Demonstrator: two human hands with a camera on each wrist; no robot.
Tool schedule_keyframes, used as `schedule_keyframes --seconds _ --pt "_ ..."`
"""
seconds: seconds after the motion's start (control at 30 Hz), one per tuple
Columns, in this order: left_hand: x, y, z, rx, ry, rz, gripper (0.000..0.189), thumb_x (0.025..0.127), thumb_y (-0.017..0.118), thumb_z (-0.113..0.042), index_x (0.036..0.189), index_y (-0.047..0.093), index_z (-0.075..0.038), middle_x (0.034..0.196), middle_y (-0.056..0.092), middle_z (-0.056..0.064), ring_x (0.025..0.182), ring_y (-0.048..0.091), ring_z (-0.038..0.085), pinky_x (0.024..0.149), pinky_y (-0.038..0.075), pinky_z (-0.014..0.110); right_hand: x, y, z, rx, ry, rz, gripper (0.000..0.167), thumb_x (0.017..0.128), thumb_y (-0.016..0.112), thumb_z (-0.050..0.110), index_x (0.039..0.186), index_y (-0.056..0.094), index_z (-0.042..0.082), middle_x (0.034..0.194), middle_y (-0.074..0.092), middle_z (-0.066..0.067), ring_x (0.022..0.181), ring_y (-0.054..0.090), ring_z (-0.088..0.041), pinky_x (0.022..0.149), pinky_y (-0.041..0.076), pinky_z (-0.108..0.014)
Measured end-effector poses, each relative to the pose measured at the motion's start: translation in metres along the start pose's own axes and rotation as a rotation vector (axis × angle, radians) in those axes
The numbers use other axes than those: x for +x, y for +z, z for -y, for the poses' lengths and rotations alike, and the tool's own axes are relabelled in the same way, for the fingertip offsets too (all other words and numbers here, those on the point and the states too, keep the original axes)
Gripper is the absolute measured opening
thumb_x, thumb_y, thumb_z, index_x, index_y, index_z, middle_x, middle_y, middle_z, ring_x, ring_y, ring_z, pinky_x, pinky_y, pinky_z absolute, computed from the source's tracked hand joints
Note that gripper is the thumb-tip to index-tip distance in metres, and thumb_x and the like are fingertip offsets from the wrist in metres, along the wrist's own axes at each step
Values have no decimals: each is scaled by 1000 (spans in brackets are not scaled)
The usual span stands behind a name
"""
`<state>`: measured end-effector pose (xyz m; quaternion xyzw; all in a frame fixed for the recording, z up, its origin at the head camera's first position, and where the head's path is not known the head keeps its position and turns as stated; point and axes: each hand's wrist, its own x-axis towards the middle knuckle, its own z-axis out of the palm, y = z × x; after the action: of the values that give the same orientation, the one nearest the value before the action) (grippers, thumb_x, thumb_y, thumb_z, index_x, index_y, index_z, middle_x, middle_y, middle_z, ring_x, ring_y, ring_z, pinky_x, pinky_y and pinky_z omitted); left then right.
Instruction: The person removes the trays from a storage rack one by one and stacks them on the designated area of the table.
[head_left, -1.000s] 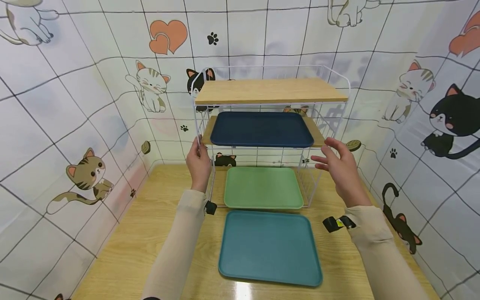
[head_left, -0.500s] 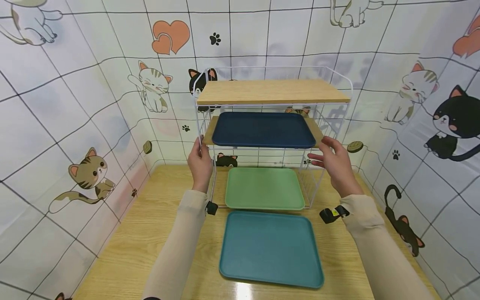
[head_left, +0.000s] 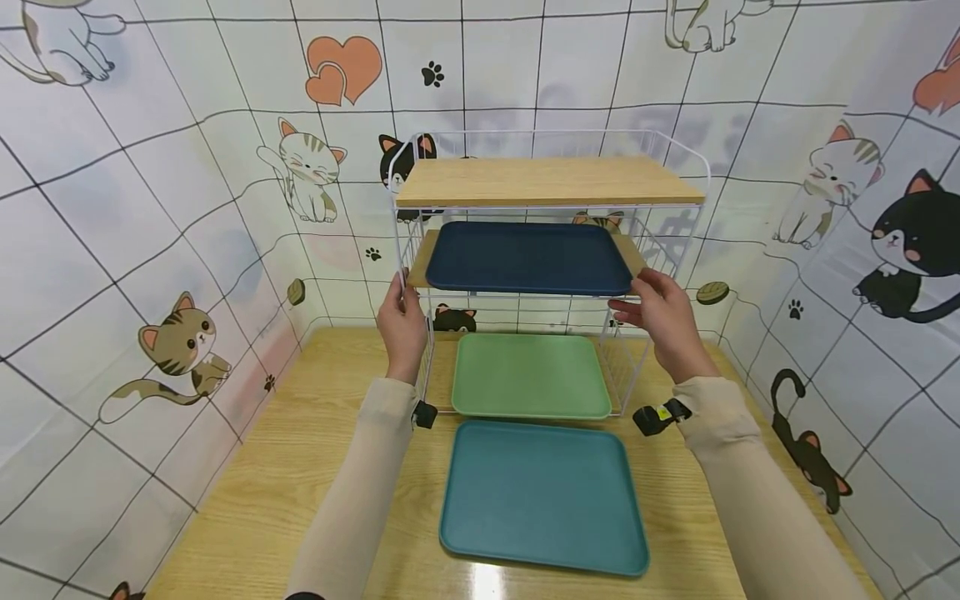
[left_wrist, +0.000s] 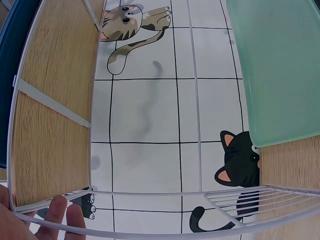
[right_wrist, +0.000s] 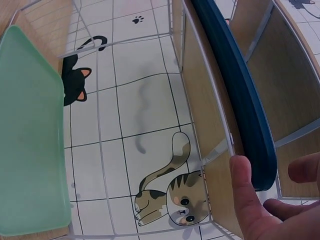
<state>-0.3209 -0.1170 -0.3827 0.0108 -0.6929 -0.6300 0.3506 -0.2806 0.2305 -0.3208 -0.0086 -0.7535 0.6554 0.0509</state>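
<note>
A dark blue tray [head_left: 528,257] lies on the middle wooden shelf of a white wire rack [head_left: 551,206]. My left hand [head_left: 402,327] grips the rack's left side frame at that shelf; in the left wrist view its fingers [left_wrist: 59,212] curl round the white wire. At the tray's front right corner is my right hand [head_left: 666,321], fingers spread. In the right wrist view a fingertip [right_wrist: 241,164] sits right at the shelf edge beside the blue tray [right_wrist: 245,95], while the thumb stands apart from it.
On the rack's bottom shelf lies a green tray [head_left: 531,377]. A teal tray [head_left: 543,498] rests on the wooden table [head_left: 300,467] in front. The top shelf [head_left: 547,181] is light wood. Walls [head_left: 180,275] printed with cats close in both sides and the back.
My right hand has moved left and slightly up to the blue tray's front right corner. The left hand stays on the rack frame, and the trays have not moved.
</note>
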Motion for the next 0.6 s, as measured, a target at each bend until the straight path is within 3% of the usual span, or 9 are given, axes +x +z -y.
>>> schedule_keyframes --seconds 0.27,0.4,0.57,0.6 --pt "0 1 -2 -8 -2 -2 39 110 46 -13 147 58 -10 139 64 13 82 59 17 59 36 19 3 1 4 65 -7 38 60 113 30 24 165 9 4 169 15 -21 88 69 -1 90 56 -24" --pt "-1 0 -2 -16 -7 -1 40 110 45 -12 148 56 -9 141 63 12 94 63 13 59 36 18 4 1 5 106 -11 68 59 112 29 19 164 7 2 168 15 -24 86 70 -1 89 56 -22" --pt "0 0 0 -12 -6 2 39 110 46 -12 147 57 -9 142 62 12 73 51 12 56 35 18 6 3 7 146 10 85 59 113 29 17 165 5 3 169 9 -22 87 70 -3 89 56 -22" --pt "1 0 0 -13 -6 4 39 110 45 -12 147 57 -9 143 62 11 75 53 11 58 36 18 6 3 7 148 14 85 59 112 29 18 165 5 3 169 8 -22 88 69 -4 90 56 -22"
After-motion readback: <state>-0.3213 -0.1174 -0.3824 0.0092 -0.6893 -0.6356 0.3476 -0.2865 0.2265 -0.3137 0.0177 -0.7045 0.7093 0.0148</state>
